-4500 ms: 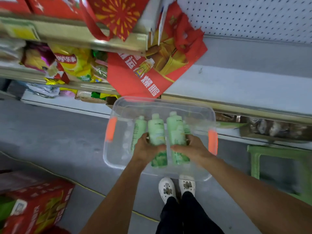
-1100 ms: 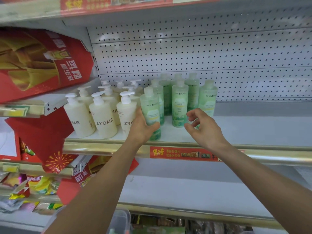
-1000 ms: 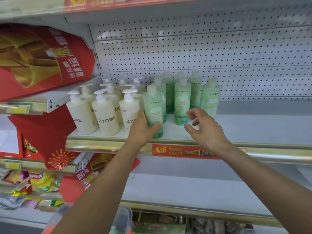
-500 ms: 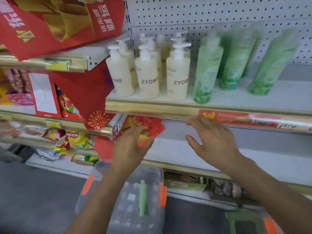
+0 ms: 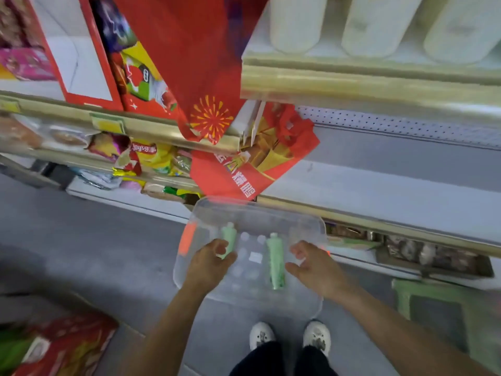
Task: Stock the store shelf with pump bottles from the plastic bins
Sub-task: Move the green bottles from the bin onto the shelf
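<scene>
The whole view is smeared by motion, so labels and fine edges are hard to read. At the top edge, three cream pump bottles (image 5: 379, 25) on the upper shelf (image 5: 366, 82) are cut off: only their lower bodies show. The clear plastic bin (image 5: 306, 221) sits on the floor below that shelf, its walls faint against the grey floor; an orange handle (image 5: 187, 238) marks its left end, while the one at its right end is mostly hidden behind the right hand.

Inside the bin lie two green bottles. The left green bottle (image 5: 230, 236) is partly covered by the left hand (image 5: 208, 264), whose fingers curl loosely beside it; whether they actually grip it cannot be told. The right green bottle (image 5: 275, 260) lies in the bin's middle, untouched. The right hand (image 5: 311, 264) hovers over the bin's right side, fingers spread and relaxed, holding nothing. Both forearms reach down from the lower frame toward the bin.
</scene>
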Action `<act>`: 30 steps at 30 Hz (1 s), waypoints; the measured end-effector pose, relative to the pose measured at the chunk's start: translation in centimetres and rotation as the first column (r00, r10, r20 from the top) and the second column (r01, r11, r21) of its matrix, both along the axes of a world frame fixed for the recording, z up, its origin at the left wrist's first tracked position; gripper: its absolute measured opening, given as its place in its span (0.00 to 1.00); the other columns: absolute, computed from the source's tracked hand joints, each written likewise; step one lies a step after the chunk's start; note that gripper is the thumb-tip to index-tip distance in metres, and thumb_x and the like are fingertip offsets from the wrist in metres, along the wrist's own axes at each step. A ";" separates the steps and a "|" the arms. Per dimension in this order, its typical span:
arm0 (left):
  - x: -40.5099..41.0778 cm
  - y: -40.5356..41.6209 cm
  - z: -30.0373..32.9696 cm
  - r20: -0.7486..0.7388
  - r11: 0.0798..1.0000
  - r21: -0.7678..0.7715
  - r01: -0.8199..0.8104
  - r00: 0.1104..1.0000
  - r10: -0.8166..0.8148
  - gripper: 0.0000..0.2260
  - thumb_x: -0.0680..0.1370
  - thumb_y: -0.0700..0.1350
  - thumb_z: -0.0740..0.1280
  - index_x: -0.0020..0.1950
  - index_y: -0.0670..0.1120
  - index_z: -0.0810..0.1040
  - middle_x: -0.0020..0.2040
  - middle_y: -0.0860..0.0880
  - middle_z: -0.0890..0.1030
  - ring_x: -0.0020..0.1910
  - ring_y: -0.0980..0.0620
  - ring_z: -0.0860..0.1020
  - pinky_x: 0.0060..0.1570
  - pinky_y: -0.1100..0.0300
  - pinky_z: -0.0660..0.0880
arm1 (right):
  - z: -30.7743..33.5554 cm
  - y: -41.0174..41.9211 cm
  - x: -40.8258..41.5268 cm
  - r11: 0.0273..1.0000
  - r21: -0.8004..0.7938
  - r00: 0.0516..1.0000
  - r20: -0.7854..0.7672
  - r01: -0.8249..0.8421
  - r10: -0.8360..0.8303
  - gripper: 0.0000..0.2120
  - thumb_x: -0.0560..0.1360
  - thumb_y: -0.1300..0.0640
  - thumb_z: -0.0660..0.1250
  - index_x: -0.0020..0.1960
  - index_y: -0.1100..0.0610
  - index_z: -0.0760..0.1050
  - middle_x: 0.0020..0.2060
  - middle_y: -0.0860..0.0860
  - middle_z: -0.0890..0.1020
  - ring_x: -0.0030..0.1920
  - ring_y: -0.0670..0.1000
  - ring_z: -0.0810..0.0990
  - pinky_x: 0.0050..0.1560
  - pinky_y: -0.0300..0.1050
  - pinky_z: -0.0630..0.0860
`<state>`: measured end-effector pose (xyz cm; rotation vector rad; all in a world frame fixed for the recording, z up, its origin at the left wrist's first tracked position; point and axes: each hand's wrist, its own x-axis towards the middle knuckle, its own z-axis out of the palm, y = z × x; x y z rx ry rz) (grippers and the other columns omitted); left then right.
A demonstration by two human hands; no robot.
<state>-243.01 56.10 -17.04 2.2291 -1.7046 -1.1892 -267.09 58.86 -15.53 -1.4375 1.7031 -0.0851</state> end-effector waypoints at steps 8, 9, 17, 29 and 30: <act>2.4 -2.8 -14.5 0.073 0.979 0.179 -0.097 0.994 0.085 0.29 0.74 0.49 0.72 0.71 0.44 0.68 0.64 0.40 0.74 0.62 0.39 0.75 0.63 0.51 0.71 | -14.8 -2.6 2.9 0.954 0.263 0.987 -0.099 0.146 -0.124 0.30 0.75 0.48 0.67 0.70 0.58 0.59 0.63 0.58 0.75 0.62 0.59 0.76 0.58 0.48 0.73; 2.5 -3.2 -16.2 0.108 0.976 0.197 -0.097 0.991 0.076 0.31 0.74 0.49 0.72 0.73 0.42 0.64 0.65 0.38 0.71 0.64 0.37 0.72 0.64 0.50 0.69 | -16.6 -3.0 3.4 0.950 0.261 0.982 -0.113 0.174 -0.149 0.33 0.75 0.47 0.68 0.71 0.59 0.56 0.64 0.59 0.74 0.62 0.61 0.76 0.59 0.50 0.73; 2.2 -6.2 -25.5 0.183 0.981 0.159 -0.108 0.980 0.078 0.47 0.72 0.50 0.75 0.78 0.40 0.47 0.71 0.38 0.63 0.68 0.36 0.68 0.64 0.45 0.67 | -26.4 -3.8 6.7 0.928 0.268 0.947 -0.261 0.259 -0.189 0.50 0.66 0.34 0.72 0.72 0.60 0.50 0.64 0.57 0.68 0.62 0.61 0.74 0.55 0.52 0.71; 1.0 -4.2 -21.0 -0.194 0.859 0.376 -0.348 0.877 0.440 0.29 0.69 0.47 0.77 0.65 0.44 0.66 0.56 0.43 0.78 0.52 0.42 0.80 0.43 0.50 0.78 | -20.6 -2.8 5.7 0.812 0.354 0.823 0.167 0.464 -0.543 0.27 0.70 0.60 0.72 0.59 0.58 0.57 0.47 0.54 0.75 0.44 0.51 0.78 0.41 0.46 0.77; 0.7 -3.5 -19.5 -0.250 0.844 0.384 -0.374 0.838 0.485 0.28 0.69 0.46 0.77 0.64 0.45 0.67 0.55 0.44 0.79 0.50 0.43 0.80 0.39 0.53 0.78 | -19.0 -2.7 5.6 0.805 0.358 0.800 0.207 0.474 -0.563 0.27 0.70 0.62 0.72 0.59 0.58 0.57 0.46 0.54 0.75 0.43 0.49 0.78 0.38 0.43 0.76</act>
